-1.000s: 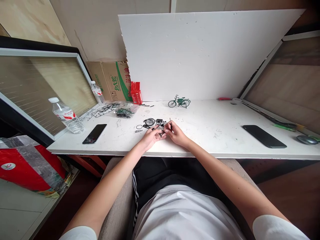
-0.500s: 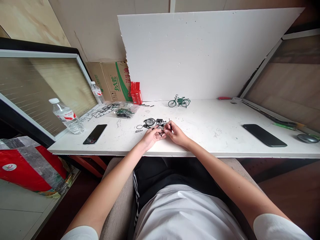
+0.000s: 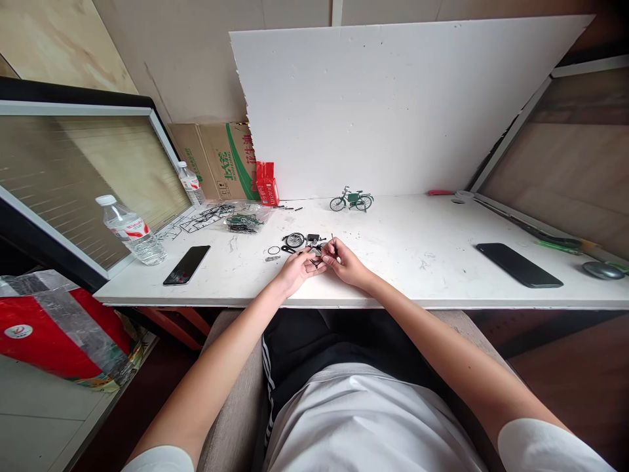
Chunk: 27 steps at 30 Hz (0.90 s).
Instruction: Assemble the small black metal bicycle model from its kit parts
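My left hand [image 3: 295, 270] and my right hand [image 3: 346, 262] meet at the near middle of the white table [image 3: 403, 275]. Both pinch a small black model part [image 3: 318, 255] between their fingertips. A thin dark rod [image 3: 333, 241] sticks up from my right fingers. Just beyond the hands lie a small black wheel [image 3: 295, 240], a thin ring [image 3: 274, 250] and other tiny dark pieces. A finished green model bicycle [image 3: 352, 200] stands further back.
A black phone [image 3: 187, 263] and a water bottle [image 3: 130, 231] lie at the left, with part frames and a plastic bag [image 3: 244, 219] behind. Another phone [image 3: 519, 265] and a mouse [image 3: 602, 270] sit at the right. A white foam board [image 3: 403, 105] leans at the back.
The hands stay together on the small part. The rod in my right fingers has dropped a little lower and the fingers have shifted slightly.
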{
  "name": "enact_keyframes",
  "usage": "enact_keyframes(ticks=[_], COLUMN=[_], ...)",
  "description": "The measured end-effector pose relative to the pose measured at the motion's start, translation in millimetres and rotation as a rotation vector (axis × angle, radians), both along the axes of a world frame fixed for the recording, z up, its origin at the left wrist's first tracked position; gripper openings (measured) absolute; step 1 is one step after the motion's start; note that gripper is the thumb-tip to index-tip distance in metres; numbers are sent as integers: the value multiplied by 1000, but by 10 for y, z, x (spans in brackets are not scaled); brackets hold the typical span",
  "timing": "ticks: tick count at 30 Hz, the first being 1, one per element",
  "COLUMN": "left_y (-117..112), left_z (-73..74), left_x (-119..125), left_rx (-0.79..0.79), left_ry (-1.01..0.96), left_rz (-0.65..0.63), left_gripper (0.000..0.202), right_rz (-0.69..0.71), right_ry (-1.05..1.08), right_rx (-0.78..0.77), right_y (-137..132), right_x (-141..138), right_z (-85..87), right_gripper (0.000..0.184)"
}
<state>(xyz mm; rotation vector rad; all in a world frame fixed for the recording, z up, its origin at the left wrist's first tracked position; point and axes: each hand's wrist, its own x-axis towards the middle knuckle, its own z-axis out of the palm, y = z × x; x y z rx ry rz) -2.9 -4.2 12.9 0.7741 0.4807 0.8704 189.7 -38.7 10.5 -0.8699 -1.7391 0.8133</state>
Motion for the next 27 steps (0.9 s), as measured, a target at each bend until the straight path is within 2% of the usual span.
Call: enact_keyframes(ticks=[7,10,12,15,17,21,23,25,27], left_y=[-19,-26,-20,-8,-7,-38,-74,-125,-185], left_z=[31,82,111,146,174,264,331,400,447], left_x=[-21,-60,-95,-155,-196,-259,-277,-286,-284], left_rx=[87,193,291,452,602,1002,1112,1198,1309], left_ry=[36,220,398,681,878,1202,1271,1258,1193], left_rz=[-64,-77,-52,16,95,358,420,346,198], left_gripper=[29,27,36,53,53,30,16,10,18], right_rz=[-28,-5,0,-32,-35,-37,-64,-103,-131], right_ry=[-17,-8,-13,-48,-58,-63,-68,-77,-88], right_rx=[-3,-41,-38,18,29,27,28,26,24], right_y=[-50,-51,-30,15,37,48,46,44,39], right_x=[-28,-34,-28,-8,2,7,6,6,5], right_z=[51,38,10,-38,-60,-75,-76,-75,-69], right_gripper=[22,21,20,18,19,19,19,19,19])
